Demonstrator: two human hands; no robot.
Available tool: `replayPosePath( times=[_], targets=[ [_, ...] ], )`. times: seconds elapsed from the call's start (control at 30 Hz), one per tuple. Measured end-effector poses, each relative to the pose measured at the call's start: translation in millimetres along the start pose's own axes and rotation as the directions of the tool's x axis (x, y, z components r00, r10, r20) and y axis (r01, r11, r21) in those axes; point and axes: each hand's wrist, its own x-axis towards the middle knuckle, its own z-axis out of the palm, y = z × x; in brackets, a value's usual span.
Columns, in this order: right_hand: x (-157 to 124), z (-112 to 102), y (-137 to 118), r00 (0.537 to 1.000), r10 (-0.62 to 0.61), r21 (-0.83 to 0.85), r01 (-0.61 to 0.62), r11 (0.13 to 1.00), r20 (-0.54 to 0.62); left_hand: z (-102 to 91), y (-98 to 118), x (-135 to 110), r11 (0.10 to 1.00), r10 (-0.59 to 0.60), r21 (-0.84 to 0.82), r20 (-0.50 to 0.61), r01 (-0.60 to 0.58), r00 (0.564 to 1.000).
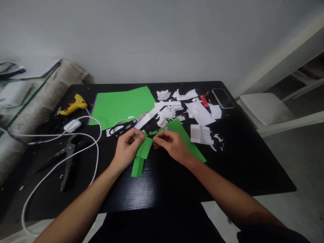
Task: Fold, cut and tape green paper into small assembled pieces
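Pinched between the thumb and fingers of my left hand (128, 146) is a small folded piece of green paper (144, 148). A creased green strip (138, 167) sits just below it, partly overlapped. My right hand (172, 143) has its fingertips closed together at the right edge of the folded piece; whether they grip the paper or something small is hidden. Under and behind my right hand lies a longer green paper strip (193, 146). Black-handled scissors (124, 127) rest just beyond my left hand, near small green scraps (153, 132).
Large green sheets (118, 104) lie at the back left, beside a yellow glue gun (74, 105). White paper scraps (168, 111) cover the back middle. A phone (223, 98) and a red lighter (204, 101) are at the right. Shears (68, 152) and a white cable (97, 155) occupy the left.
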Motion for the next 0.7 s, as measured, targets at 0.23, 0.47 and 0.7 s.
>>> replayPosePath(
  times=[0.23, 0.47, 0.7],
  targets=[
    [-4.6, 4.6, 3.9, 0.993, -0.11, -0.006, 0.11, 0.994, 0.044, 0.0, -0.3, 1.3, 0.996, -0.072, -0.057, 0.04, 0.074, 0.997],
    [-2.1, 3.4, -2.6, 0.985, -0.088, -0.067, 0.078, 0.995, -0.152, 4.4, 2.6, 0.1, 0.982, -0.048, -0.17, 0.2, 0.083, 0.979],
    [1.0, 1.5, -3.1, 0.981, -0.013, -0.036, 0.006, 0.999, -0.194, 5.3, 0.8, -1.8, 0.978, -0.091, -0.165, 0.195, 0.124, 0.977]
  ],
)
